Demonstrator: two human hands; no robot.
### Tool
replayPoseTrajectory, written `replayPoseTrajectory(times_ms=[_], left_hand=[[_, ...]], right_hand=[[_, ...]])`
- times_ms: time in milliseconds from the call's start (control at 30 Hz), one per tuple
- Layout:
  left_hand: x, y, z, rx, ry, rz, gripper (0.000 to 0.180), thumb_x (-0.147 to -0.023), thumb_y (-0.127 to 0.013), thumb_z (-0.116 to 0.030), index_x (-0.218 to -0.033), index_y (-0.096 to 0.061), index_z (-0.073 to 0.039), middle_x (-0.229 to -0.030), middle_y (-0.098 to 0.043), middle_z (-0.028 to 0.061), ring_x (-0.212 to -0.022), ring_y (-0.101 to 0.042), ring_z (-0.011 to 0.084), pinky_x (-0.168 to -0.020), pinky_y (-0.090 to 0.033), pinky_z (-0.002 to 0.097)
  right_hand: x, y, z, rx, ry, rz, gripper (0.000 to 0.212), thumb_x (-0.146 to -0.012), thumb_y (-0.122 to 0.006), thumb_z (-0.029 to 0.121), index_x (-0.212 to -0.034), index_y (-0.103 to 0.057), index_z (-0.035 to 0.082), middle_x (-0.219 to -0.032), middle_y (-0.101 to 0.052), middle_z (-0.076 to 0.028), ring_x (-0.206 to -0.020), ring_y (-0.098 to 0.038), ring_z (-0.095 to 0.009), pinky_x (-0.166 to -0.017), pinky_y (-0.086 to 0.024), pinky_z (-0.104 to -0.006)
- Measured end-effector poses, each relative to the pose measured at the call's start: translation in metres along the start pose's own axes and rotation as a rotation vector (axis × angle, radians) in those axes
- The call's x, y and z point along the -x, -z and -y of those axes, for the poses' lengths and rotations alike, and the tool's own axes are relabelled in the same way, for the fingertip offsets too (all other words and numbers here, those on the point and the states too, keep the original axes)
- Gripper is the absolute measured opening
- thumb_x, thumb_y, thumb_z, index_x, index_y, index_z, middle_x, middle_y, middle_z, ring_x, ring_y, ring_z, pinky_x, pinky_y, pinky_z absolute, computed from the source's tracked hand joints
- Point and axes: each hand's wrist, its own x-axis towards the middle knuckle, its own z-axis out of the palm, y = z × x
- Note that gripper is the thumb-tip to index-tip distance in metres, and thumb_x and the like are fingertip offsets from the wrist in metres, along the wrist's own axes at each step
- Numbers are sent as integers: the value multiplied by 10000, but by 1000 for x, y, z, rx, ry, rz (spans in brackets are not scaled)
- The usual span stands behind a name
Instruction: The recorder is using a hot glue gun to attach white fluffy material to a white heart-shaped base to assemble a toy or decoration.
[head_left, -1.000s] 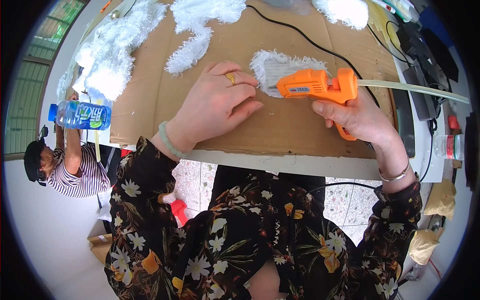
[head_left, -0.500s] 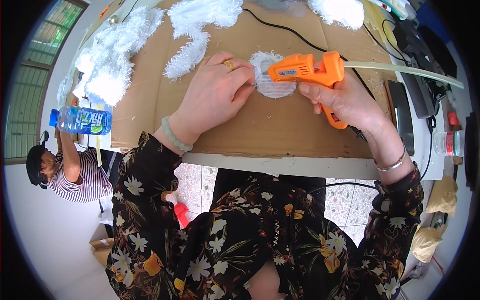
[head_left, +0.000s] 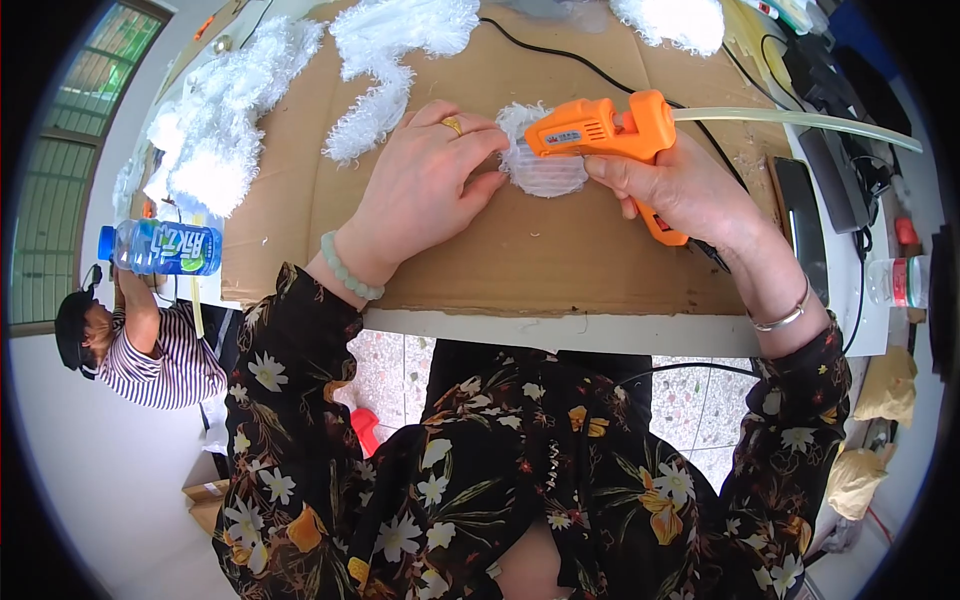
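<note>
An orange glue gun (head_left: 600, 128) is gripped in my right hand (head_left: 675, 185), its nozzle end pointing left over a round white fringed fabric piece (head_left: 548, 176). From the gun's back a long pale glue stick (head_left: 800, 117) sticks out to the right. My left hand (head_left: 430, 175) rests at the left edge of the fabric piece, thumb and fingertips drawn together on its rim; it wears a gold ring. The fabric piece lies flat on brown cardboard (head_left: 480, 265). The gun's nozzle tip is hard to make out against the fabric.
Fluffy white fabric strips (head_left: 395, 60) and a larger white heap (head_left: 225, 120) lie on the far left. A bottle (head_left: 165, 247) stands at the left edge, near a person in stripes (head_left: 165, 350). A black cable (head_left: 570, 52) crosses the cardboard; a dark phone-like slab (head_left: 797, 235) lies right.
The glue gun and my right hand have shifted slightly left over the fabric piece. My left hand stays at its rim, almost unmoved.
</note>
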Motion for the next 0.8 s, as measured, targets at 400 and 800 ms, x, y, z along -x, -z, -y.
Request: replayPoseTrajectory(times_ms=[400,800], left_hand=[[-11,4,-2,-85,-17,-15,217,-650,-621,-67,-863,-660,-68,-929,-621,21,-910,-535,240,-774,-445,358],[-51,19,7,-143,-98,-74,100,-687,-658,-149,-681,-589,-77,-813,-611,56,-874,-540,238,-751,-415,367]], right_hand=[[13,18,-1,-151,21,-31,251,-870,-612,249,-991,-557,36,-707,-517,11,-583,-490,-89,-563,-429,-218],[44,32,-3,-327,159,-262,326,-848,-613,367,-871,-555,47,-640,-539,-13,-550,-548,-109,-520,-452,-240]])
